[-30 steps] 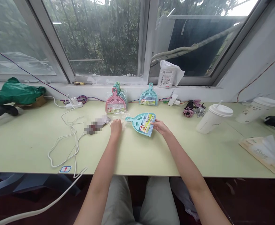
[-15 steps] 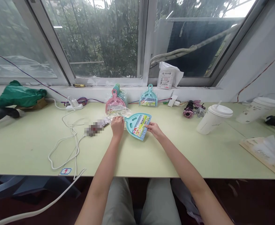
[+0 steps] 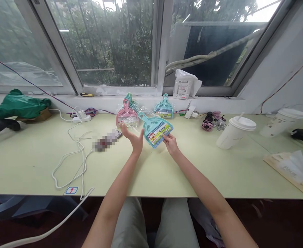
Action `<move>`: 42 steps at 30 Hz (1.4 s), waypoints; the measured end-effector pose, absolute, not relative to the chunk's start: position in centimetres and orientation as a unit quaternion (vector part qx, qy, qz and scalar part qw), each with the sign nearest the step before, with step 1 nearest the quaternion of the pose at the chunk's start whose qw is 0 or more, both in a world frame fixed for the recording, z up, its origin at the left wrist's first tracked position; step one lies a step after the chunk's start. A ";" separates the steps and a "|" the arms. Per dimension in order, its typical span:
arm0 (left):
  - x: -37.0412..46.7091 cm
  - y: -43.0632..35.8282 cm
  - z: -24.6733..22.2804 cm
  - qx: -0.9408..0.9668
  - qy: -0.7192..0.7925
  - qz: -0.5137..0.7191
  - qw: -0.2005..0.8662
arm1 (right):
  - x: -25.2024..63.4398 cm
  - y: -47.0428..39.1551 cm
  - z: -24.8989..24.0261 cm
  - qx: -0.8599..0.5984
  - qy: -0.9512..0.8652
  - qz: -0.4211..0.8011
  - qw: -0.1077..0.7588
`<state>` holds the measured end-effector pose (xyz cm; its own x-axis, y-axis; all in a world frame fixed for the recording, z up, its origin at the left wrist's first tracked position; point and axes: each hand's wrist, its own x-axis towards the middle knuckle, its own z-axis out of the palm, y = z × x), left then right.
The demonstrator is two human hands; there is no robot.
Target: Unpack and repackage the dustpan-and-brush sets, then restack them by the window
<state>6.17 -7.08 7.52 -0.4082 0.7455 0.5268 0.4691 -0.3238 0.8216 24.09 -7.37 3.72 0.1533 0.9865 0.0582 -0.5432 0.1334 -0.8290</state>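
A turquoise dustpan with a small brush and a printed label hangs tilted above the table, its handle pointing up and left. My right hand pinches its lower right edge. To the left of it, my left hand is open, fingers and thumb spread, holding nothing. Behind my left hand, a pink dustpan in clear wrap leans at the front of a row of green ones. Another wrapped turquoise dustpan leans against the wall behind.
White cups with lids stand at right, near a tissue pack. At left lie a tangled white cable, a power strip and a green bag. A screwdriver lies on the sill.
My left hand has let go of the dustpan handle and opened. The dustpan has turned so its handle points up and left, with my right hand still holding its edge.
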 end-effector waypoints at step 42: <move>7.6 -7.1 6.7 0.514 0.327 0.528 0.591 | 23.2 -8.5 6.1 -0.388 -0.313 0.523 0.691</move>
<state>7.63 -7.10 6.67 0.2282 0.9609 0.1569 -0.2892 -0.0870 0.9533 23.19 -8.53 6.12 0.2567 0.9661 0.0278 -0.4804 0.1525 -0.8637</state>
